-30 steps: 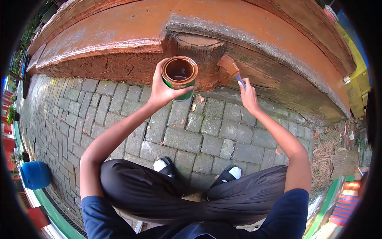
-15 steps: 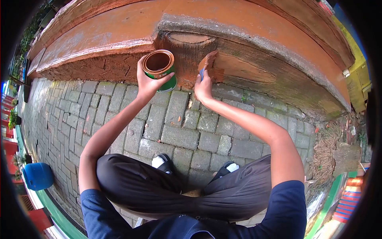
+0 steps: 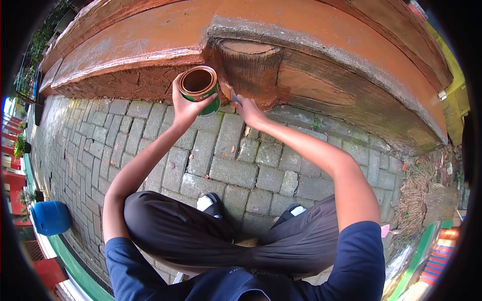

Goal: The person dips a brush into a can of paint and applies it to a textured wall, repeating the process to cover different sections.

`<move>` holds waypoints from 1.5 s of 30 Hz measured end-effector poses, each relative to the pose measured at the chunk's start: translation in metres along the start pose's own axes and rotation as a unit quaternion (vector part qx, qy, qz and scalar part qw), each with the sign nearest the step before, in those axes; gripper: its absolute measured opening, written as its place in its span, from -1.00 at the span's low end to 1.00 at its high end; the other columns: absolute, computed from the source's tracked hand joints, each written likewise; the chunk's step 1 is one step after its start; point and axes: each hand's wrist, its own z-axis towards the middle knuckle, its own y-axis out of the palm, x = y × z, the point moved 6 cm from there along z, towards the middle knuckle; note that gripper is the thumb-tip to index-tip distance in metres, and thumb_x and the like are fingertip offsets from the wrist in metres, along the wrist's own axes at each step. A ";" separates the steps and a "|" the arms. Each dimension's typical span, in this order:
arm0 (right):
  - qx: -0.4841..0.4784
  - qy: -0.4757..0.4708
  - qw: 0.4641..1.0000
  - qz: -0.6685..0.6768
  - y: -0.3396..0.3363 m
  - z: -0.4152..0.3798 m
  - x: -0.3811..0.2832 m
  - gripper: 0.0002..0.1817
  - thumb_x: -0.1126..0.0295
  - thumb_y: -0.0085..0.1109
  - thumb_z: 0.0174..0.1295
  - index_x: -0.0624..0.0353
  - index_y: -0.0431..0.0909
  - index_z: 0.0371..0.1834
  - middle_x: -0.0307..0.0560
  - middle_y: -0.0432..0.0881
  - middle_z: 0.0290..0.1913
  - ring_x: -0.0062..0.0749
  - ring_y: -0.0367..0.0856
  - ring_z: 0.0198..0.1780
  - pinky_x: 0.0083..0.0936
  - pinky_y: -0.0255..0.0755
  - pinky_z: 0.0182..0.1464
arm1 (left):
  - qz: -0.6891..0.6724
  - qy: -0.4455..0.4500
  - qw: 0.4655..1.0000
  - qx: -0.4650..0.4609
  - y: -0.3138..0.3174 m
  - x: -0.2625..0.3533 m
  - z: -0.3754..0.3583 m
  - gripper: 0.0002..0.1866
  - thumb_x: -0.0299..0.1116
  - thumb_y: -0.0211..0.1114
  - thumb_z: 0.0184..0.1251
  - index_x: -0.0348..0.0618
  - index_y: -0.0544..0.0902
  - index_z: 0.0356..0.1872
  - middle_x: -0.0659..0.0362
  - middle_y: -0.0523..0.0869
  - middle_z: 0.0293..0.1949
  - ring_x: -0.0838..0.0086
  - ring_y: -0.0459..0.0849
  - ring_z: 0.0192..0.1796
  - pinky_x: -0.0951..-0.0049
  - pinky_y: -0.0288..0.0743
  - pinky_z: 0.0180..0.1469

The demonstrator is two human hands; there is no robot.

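My left hand (image 3: 186,106) is wrapped round a green paint can (image 3: 211,107), whose open top shows brown paint inside and a paint-smeared rim. The can is held slightly tilted in front of the low wall. Just to its right, my right hand (image 3: 250,111) grips a paintbrush (image 3: 235,97) by its blue handle. The brush's bristle end points up and left, near the base of the stump-shaped post (image 3: 251,67). Reddish-brown paint covers the lower part of that post. Whether the bristles touch the surface I cannot make out.
Grey paving blocks (image 3: 233,171) lie under my sandalled feet. The orange-brown ledge (image 3: 281,30) runs above the wall face. Right of the post is a carved oval panel (image 3: 314,86). A blue barrel (image 3: 50,218) stands far left, and a root-like mass (image 3: 416,200) lies right.
My right hand has moved left and slightly down with the paintbrush, from the post's right side to its left, closer to the can. The view has shifted slightly; the can stays held.
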 end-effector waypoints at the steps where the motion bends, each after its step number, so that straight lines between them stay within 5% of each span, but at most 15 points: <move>1: 0.001 -0.018 1.000 -0.001 -0.004 0.004 0.013 -0.75 0.32 -0.02 0.51 0.33 0.45 -0.02 0.36 0.63 -0.33 0.31 0.66 -0.17 0.06 0.40 -0.16 | 0.003 0.000 1.000 -0.001 -0.002 0.000 0.000 0.02 -0.28 0.76 -0.21 -0.27 0.28 0.29 -0.01 0.56 0.16 0.28 0.57 0.27 0.22 0.45 0.36; 4: -0.031 0.087 0.992 -0.087 -0.038 0.016 0.054 -0.57 0.12 0.02 0.51 0.37 0.57 -0.22 0.39 0.64 -0.36 0.27 0.69 -0.20 0.03 0.47 -0.20 | -0.010 -0.034 0.999 -0.008 -0.004 0.004 -0.003 0.02 -0.28 0.75 -0.20 -0.27 0.28 0.30 -0.01 0.56 0.16 0.28 0.57 0.26 0.22 0.45 0.36; 6: -0.019 0.065 0.985 -0.158 -0.062 0.014 0.070 -0.48 0.02 0.04 0.49 0.38 0.61 -0.29 0.40 0.66 -0.35 0.27 0.69 -0.21 0.04 0.50 -0.20 | 0.004 -0.038 0.999 -0.016 -0.005 0.003 -0.004 0.01 -0.28 0.75 -0.19 -0.28 0.27 0.30 -0.01 0.56 0.16 0.28 0.57 0.26 0.23 0.45 0.35; 10: -0.061 0.128 0.970 -0.198 -0.080 -0.009 0.095 -0.49 -0.03 0.04 0.47 0.29 0.67 -0.11 0.34 0.70 -0.08 0.24 0.67 0.03 0.06 0.56 0.03 | 0.005 -0.030 0.999 -0.013 -0.008 -0.001 -0.007 0.01 -0.29 0.75 -0.19 -0.28 0.27 0.29 -0.01 0.56 0.16 0.27 0.57 0.26 0.24 0.45 0.35; 16: -0.041 0.183 0.931 -0.312 -0.174 -0.048 0.143 -0.51 0.02 0.03 0.47 0.30 0.69 -0.08 0.31 0.70 -0.02 0.22 0.67 0.06 0.03 0.55 0.10 | 0.031 -0.012 0.998 -0.054 0.004 0.006 -0.008 0.04 -0.28 0.76 -0.20 -0.27 0.23 0.30 0.00 0.52 0.17 0.27 0.55 0.27 0.23 0.44 0.37; 27: 0.123 0.352 0.896 -0.242 -0.268 -0.184 0.241 -0.43 -0.03 0.01 0.46 0.38 0.64 -0.22 0.44 0.66 -0.16 0.36 0.61 0.03 0.09 0.46 0.05 | -0.053 0.004 0.991 -0.124 0.075 0.025 -0.012 0.04 -0.31 0.75 -0.20 -0.27 0.24 0.31 -0.01 0.54 0.17 0.27 0.56 0.28 0.23 0.45 0.37; 31: 0.165 0.414 0.866 -0.227 -0.301 -0.229 0.307 -0.43 -0.02 0.02 0.45 0.42 0.66 -0.13 0.48 0.64 -0.05 0.33 0.60 0.10 0.04 0.49 0.09 | -0.054 0.029 0.991 -0.119 0.098 0.045 -0.004 0.02 -0.31 0.74 -0.19 -0.26 0.26 0.31 0.01 0.53 0.18 0.29 0.55 0.28 0.25 0.44 0.36; 33: 0.259 0.469 0.833 -0.139 -0.310 -0.249 0.393 -0.45 0.03 0.02 0.47 0.41 0.65 -0.29 0.36 0.72 -0.27 0.18 0.74 -0.20 -0.05 0.56 -0.24 | -0.079 0.039 0.990 -0.113 0.107 0.051 -0.005 0.01 -0.30 0.74 -0.18 -0.26 0.26 0.30 0.01 0.53 0.18 0.30 0.55 0.28 0.25 0.44 0.36; 34: 0.263 0.466 0.834 -0.138 -0.312 -0.242 0.379 -0.45 0.03 0.02 0.47 0.41 0.65 -0.29 0.36 0.72 -0.27 0.18 0.74 -0.20 -0.05 0.56 -0.24 | -0.100 0.049 0.987 -0.113 0.110 0.055 -0.003 0.00 -0.30 0.75 -0.18 -0.26 0.27 0.30 0.01 0.53 0.18 0.30 0.55 0.28 0.26 0.44 0.36; 36: 0.325 0.484 0.803 0.127 -0.288 -0.246 0.340 -0.55 0.06 0.03 0.49 0.18 0.45 -0.48 -0.20 0.43 -0.67 -0.52 0.29 -0.78 -0.45 0.07 -0.75 | -0.095 0.057 0.986 -0.122 0.111 0.063 -0.001 0.01 -0.30 0.75 -0.18 -0.26 0.26 0.30 0.01 0.53 0.18 0.30 0.55 0.28 0.25 0.44 0.37; 39: 0.367 0.473 0.764 0.240 -0.256 -0.217 0.317 -0.70 0.26 -0.11 0.48 0.18 0.41 -0.41 -0.18 0.47 -0.62 -0.51 0.35 -0.73 -0.50 0.10 -0.76 | -0.124 0.023 0.982 -0.143 0.113 0.067 -0.004 0.01 -0.30 0.75 -0.19 -0.26 0.27 0.29 0.01 0.54 0.18 0.30 0.56 0.27 0.25 0.45 0.36; 41: 0.402 0.449 0.766 0.225 -0.244 -0.198 0.302 -0.50 0.16 -0.11 0.55 0.22 0.42 -0.58 -0.13 0.49 -0.68 -0.41 0.44 -0.74 -0.40 0.19 -0.75 | -0.112 0.027 0.984 -0.135 0.115 0.062 -0.005 0.00 -0.31 0.75 -0.20 -0.25 0.28 0.30 0.01 0.55 0.18 0.30 0.56 0.27 0.25 0.45 0.37; 45: 0.341 0.413 0.826 0.174 -0.212 -0.156 0.241 -0.48 0.15 -0.13 0.56 0.21 0.40 -0.59 -0.16 0.49 -0.68 -0.42 0.46 -0.74 -0.42 0.25 -0.75 | -0.101 0.024 0.985 -0.134 0.113 0.055 -0.005 0.00 -0.31 0.75 -0.20 -0.25 0.29 0.30 0.02 0.55 0.18 0.29 0.56 0.28 0.24 0.44 0.37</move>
